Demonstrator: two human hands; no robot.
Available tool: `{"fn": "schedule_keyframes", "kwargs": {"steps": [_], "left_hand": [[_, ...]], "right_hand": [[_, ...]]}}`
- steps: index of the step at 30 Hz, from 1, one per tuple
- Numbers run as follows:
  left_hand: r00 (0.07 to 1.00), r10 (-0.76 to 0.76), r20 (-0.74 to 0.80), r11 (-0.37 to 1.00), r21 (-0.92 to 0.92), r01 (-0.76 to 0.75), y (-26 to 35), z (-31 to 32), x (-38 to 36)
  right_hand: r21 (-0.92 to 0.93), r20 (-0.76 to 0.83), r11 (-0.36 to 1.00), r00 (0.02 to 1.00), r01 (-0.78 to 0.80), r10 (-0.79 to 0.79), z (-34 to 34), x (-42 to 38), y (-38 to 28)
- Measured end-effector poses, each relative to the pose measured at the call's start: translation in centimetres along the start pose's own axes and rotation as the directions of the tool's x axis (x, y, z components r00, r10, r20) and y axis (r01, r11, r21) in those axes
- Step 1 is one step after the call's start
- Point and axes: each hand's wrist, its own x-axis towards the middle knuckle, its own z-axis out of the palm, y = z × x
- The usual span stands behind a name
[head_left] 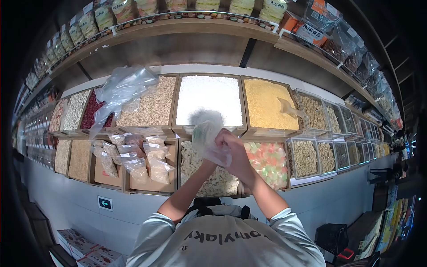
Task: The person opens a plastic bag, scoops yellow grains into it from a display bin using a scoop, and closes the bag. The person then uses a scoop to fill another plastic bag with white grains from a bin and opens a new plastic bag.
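Observation:
A clear plastic bag (207,127) stands up in front of my chest, over the bin of bright white grains (210,95) and the bin of pale dried pieces (209,180). My right hand (233,150) is closed round the bag's lower right side, fingers curled into it. Crumpled plastic covers my left hand (211,159), and its fingers are hidden. Right of my right wrist, a bin holds pink, green and white translucent pieces (267,162). A scoop (290,108) rests in the bin of yellow grains (264,100) beyond it.
Loose clear bags (126,84) lie over the bins at the left. Small labelled packets (149,162) fill a tray at the lower left. Covered bins (307,155) run off to the right. A wooden shelf (187,26) with packaged goods spans the back.

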Motion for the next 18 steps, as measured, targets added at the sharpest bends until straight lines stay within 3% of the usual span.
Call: {"fn": "schedule_keyframes", "kwargs": {"steps": [1, 3, 4, 6, 7, 8, 10, 12, 13, 15, 17, 18], "left_hand": [[0.990, -0.124, -0.062, 0.951, -0.293, 0.101, 1.1, -0.2, 0.6], [0.899, -0.434, -0.055, 0.623, -0.739, 0.255, 4.2, -1.3, 1.8], [0.898, -0.435, -0.062, 0.625, -0.740, 0.251, 4.8, -1.7, 2.3], [0.841, -0.537, 0.059, 0.511, -0.771, 0.381, 5.4, -2.3, 2.7], [0.840, -0.540, 0.059, 0.513, -0.768, 0.384, 5.9, -2.3, 2.9], [0.837, -0.541, 0.084, 0.507, -0.761, 0.404, 6.5, -2.2, 3.1], [0.831, -0.545, 0.111, 0.506, -0.747, 0.431, 8.1, -2.0, 3.1], [0.874, -0.479, 0.081, 0.692, -0.577, 0.433, 10.0, -1.3, 3.4], [0.875, -0.477, 0.086, 0.695, -0.573, 0.435, 9.5, -0.5, 3.0], [0.970, -0.240, 0.031, 0.941, -0.238, 0.240, 8.5, 1.0, 2.2], [0.976, -0.201, 0.086, 0.952, -0.217, 0.215, 9.9, 0.9, 2.3], [0.976, -0.163, 0.144, 0.962, -0.198, 0.190, 11.3, 0.4, 2.4]], "right_hand": [[-0.001, -0.003, 1.000, 1.000, 0.003, -0.003, -0.7, -0.5, 0.2], [-0.246, -0.353, 0.969, 0.933, -0.024, -0.067, -1.7, -2.0, 0.3], [-0.245, -0.347, 0.969, 0.935, -0.019, -0.069, -2.0, -3.4, 2.3], [-0.062, -0.283, 0.959, 0.927, -0.276, 0.248, -1.8, -7.1, 7.2], [-0.198, -0.225, 0.956, 0.959, -0.216, 0.170, -1.0, -7.7, 6.9], [-0.191, -0.228, 0.957, 0.958, -0.218, 0.173, -0.4, -7.6, 6.9], [-0.427, -0.092, 0.840, 0.941, -0.333, 0.327, 0.3, -7.3, 6.8], [-0.349, -0.017, 0.879, 0.940, -0.326, 0.341, 0.1, -6.3, 9.0], [-0.278, 0.066, 0.906, 0.934, -0.321, 0.351, 0.1, -6.1, 10.2], [-0.180, 0.022, 0.902, 0.915, -0.393, 0.403, 0.3, -6.7, 11.7], [-0.076, -0.005, 0.886, 0.889, -0.457, 0.458, 1.2, -7.8, 14.4], [-0.374, -0.125, 0.874, 0.950, -0.311, 0.285, 1.8, -8.2, 15.6]]}}
